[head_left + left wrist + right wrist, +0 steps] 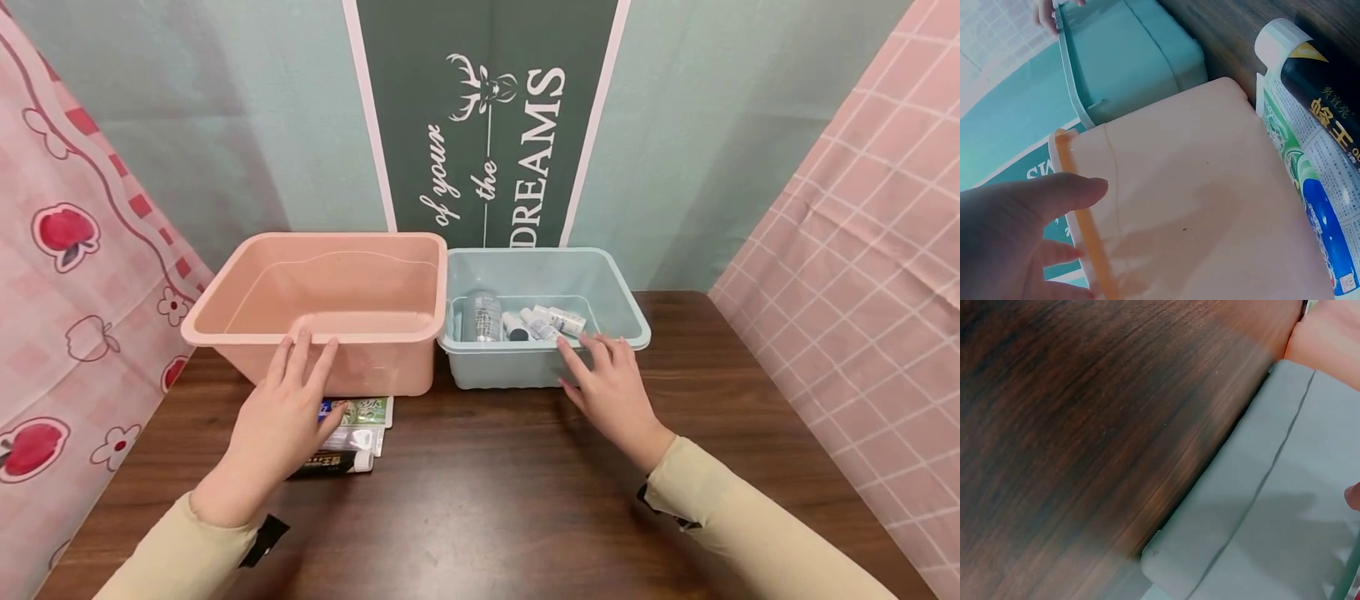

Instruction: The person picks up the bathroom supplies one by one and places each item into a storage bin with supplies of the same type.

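Observation:
My left hand (277, 421) reaches to the front rim of a pink plastic bin (386, 367), its fingers extended and the fingertips at the rim. In the left wrist view the thumb (1079, 190) lies over the bin's outer wall. On the right, my right hand (611, 400) is at the front rim of a light blue bin (495, 367), fingers relaxed at the edge. Inside the blue bin are a clear bottle (481, 317) and several small white bottles (564, 321). In the right wrist view only one fingertip (1354, 497) shows beside the bin wall.
Partly under my left forearm, a black tube with a white cap (363, 461) and flat packets, one green and blue (371, 411), lie on the dark wooden table (487, 517). Cloth hangs behind, with a pink grid cloth (847, 275) at right and an apple-print cloth (67, 333) at left.

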`<state>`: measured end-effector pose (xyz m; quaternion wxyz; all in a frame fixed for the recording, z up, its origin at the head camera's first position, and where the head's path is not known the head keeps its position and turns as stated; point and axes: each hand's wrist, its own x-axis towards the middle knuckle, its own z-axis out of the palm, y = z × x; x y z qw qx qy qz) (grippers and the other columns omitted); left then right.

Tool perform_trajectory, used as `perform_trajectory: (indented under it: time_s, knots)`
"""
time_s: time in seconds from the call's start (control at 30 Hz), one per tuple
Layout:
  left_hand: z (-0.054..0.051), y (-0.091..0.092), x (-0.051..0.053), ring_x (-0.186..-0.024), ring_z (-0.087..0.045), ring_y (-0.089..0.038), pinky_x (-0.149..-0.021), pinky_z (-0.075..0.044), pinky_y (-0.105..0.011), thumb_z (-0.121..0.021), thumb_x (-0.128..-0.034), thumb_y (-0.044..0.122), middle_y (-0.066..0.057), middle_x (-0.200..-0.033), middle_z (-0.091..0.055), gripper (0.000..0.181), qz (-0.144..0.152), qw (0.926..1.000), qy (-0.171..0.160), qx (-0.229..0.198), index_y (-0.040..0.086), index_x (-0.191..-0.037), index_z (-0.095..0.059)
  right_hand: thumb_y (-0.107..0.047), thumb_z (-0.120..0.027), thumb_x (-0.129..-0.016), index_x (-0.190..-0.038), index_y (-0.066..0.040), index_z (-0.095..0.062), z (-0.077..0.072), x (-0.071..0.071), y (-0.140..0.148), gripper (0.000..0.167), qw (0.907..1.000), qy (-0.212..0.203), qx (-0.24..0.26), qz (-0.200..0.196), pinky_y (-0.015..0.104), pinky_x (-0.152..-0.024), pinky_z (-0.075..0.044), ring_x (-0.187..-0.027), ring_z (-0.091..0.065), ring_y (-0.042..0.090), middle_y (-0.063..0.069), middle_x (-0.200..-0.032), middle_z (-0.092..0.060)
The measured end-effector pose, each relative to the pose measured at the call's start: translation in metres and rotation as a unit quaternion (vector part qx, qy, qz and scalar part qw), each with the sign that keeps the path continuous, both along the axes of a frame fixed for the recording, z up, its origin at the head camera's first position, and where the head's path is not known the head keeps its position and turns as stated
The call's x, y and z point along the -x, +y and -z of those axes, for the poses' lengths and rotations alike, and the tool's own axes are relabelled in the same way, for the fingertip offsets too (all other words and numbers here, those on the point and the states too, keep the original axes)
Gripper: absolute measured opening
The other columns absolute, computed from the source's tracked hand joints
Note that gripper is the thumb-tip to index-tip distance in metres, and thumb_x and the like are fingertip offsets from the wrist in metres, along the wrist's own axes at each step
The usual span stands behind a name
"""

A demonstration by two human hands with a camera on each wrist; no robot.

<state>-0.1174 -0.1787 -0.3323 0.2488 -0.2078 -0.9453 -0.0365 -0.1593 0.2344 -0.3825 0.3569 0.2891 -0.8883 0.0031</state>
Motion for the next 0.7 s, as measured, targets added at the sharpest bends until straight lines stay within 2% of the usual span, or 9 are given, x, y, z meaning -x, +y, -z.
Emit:
perform_trajectory:
  time_s: [0.13,0.33,0.53,0.7]
  knots:
    - [0.000,0.000,-0.001,-0.123,-0.034,-0.050,-0.082,-0.045,-0.058,-0.079,-0.0676,0.031,-0.032,-0.138,-0.034,0.082,0.006,1.0000,-0.003,0.006,-0.002,-0.134,-0.043,-0.022,-0.070,-0.077,-0.128,-0.008,-0.054,0.001,0.000,-0.001,0.055,0.9999,0.009,0.003,0.007,0.065,-0.083,-0.036,-0.098,-0.048,0.046,0.027,-0.110,-0.051]
    - [0.003,-0.003,-0.005,-0.124,-0.035,-0.048,-0.080,-0.045,-0.058,-0.080,-0.0651,0.029,-0.031,-0.140,-0.032,0.082,0.019,0.9997,0.015,0.008,0.000,-0.134,-0.045,-0.018,-0.071,-0.073,-0.127,-0.008,-0.055,0.005,0.002,-0.002,0.057,0.9995,0.026,0.018,0.003,0.066,-0.083,-0.036,-0.097,-0.049,0.046,0.026,-0.109,-0.052]
    - [0.004,-0.010,-0.012,-0.123,-0.038,-0.044,-0.078,-0.045,-0.057,-0.080,-0.0627,0.027,-0.029,-0.140,-0.034,0.080,0.034,0.9990,0.029,0.011,0.001,-0.131,-0.048,-0.018,-0.063,-0.080,-0.127,-0.007,-0.055,0.006,0.002,-0.003,0.049,0.9993,0.025,0.027,-0.005,0.066,-0.081,-0.035,-0.095,-0.048,0.047,0.028,-0.109,-0.051]
    - [0.007,-0.014,-0.014,-0.123,-0.038,-0.042,-0.074,-0.046,-0.056,-0.074,-0.0655,0.029,-0.028,-0.139,-0.034,0.074,0.038,0.9991,0.016,0.009,0.001,-0.129,-0.049,-0.021,-0.055,-0.083,-0.126,-0.006,-0.055,0.006,0.003,-0.003,0.046,0.9989,0.031,0.033,-0.009,0.065,-0.081,-0.035,-0.095,-0.048,0.048,0.028,-0.108,-0.051]
